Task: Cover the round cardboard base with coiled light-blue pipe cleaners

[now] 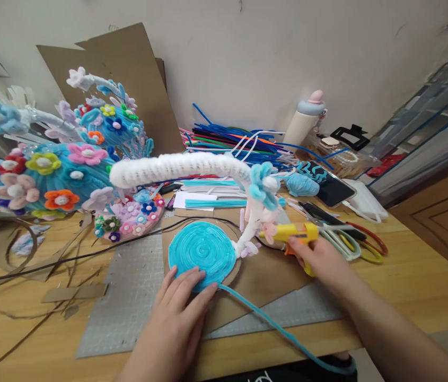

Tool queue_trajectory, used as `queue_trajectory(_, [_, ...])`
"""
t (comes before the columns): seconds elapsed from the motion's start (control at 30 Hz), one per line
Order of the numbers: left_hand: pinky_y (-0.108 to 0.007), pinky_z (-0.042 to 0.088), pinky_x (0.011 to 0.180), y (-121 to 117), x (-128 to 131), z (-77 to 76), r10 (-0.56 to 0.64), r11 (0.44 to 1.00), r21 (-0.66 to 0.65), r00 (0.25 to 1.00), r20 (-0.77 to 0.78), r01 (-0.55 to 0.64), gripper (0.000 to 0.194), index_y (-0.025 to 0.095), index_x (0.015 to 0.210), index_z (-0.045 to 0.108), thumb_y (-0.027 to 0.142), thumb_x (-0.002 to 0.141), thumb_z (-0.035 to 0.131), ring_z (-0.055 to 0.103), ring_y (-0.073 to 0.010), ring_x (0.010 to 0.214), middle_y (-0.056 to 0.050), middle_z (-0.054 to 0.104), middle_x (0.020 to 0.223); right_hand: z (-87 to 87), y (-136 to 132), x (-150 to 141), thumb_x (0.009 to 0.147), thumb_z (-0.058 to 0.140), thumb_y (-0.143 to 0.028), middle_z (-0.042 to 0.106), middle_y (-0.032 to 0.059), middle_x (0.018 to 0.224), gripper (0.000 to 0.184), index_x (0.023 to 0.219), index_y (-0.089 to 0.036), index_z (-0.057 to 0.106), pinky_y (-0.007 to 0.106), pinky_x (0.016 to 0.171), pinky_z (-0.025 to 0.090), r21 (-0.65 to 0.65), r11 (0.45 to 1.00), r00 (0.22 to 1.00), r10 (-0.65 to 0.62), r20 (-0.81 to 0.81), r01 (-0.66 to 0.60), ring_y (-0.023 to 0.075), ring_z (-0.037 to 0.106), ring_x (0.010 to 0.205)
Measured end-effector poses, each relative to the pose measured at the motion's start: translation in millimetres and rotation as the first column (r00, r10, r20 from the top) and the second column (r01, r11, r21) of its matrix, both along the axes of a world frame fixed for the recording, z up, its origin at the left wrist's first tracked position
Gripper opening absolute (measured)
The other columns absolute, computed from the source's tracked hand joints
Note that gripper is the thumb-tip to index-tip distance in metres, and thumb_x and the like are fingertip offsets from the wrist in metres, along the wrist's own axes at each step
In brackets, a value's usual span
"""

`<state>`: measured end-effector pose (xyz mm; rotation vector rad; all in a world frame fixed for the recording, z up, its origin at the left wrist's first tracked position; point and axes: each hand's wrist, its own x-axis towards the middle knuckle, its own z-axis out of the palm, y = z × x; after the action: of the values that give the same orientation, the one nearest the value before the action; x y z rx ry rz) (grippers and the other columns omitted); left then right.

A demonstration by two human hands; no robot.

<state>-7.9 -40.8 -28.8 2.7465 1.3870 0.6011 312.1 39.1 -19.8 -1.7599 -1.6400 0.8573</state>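
My left hand (182,313) lies with fingers spread on the near edge of a blue coil of pipe cleaner (202,249), wound flat on a round cardboard base. From the coil's near side a loose blue tail (271,321) runs right and down past the table edge. A yellow glue gun (293,232) is gripped in my right hand (321,257), to the right of the coil. Between them rises a white fuzzy stem (184,168) that arches left, with blue, pink and lilac pipe-cleaner flowers near its base. The glue gun's tip is hidden behind a pink flower.
Flower-covered blue pieces (52,180) stand at the left. Behind lie bundled pipe cleaners (235,146) and a bottle (305,122). Scissors (345,241) and a phone (331,185) are at the right. A black cord (88,246) crosses the grey cutting mat (116,313). Cardboard scraps (75,293) lie left.
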Motion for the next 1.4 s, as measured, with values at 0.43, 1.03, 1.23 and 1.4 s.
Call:
queue_trajectory(0.43, [-0.055,0.039,0.106,-2.8,3.0,-0.3,0.050,0.998,-0.052,0.995,0.082,-0.045,0.041,0.022,0.128,0.049,0.013,0.089,0.047,0.055,-0.0244,0.119,-0.008,0.060,0.124,17.4,-61.3,-38.8,0.089,0.050,-0.034,0.066,0.0060,0.097,0.023,0.108,-0.024,0.060,0.034,0.076,0.054,-0.003,0.941,0.938,0.338,-0.076,-0.339,0.0205,0.064,0.087])
queue_trajectory(1.03, [-0.053,0.019,0.113,38.5,33.0,25.9,0.017,0.983,-0.182,0.997,-0.079,-0.031,0.062,0.021,0.137,0.041,0.034,0.079,0.061,0.038,-0.0263,0.134,-0.009,0.042,0.146,32.1,-80.0,-30.9,0.090,0.050,-0.030,0.067,0.0033,0.093,0.018,0.095,-0.025,0.066,0.033,0.074,0.049,0.125,0.927,0.928,0.330,0.175,-0.354,0.0197,0.064,0.084])
queue_trajectory(1.23, [-0.052,0.006,0.115,38.2,23.2,34.1,-0.046,0.974,-0.225,0.996,-0.082,0.026,0.061,0.023,0.134,0.045,0.034,0.077,0.062,0.040,-0.0254,0.133,-0.007,0.047,0.143,40.7,-62.0,-44.4,0.085,0.060,-0.029,0.063,-0.0007,0.082,0.008,0.082,-0.025,0.066,0.026,0.060,0.043,0.181,0.919,0.919,0.298,0.257,-0.349,0.0163,0.060,0.073])
queue_trajectory(1.4, [-0.046,-0.002,0.117,40.3,6.3,44.2,-0.140,0.951,-0.291,0.985,-0.098,0.106,0.066,0.028,0.135,0.044,0.036,0.074,0.066,0.041,-0.0242,0.133,-0.003,0.046,0.144,37.5,-55.6,-56.4,0.082,0.064,-0.025,0.060,-0.0031,0.078,0.003,0.079,-0.025,0.064,0.028,0.063,0.040,0.160,0.915,0.905,0.314,0.288,-0.369,0.0146,0.056,0.068])
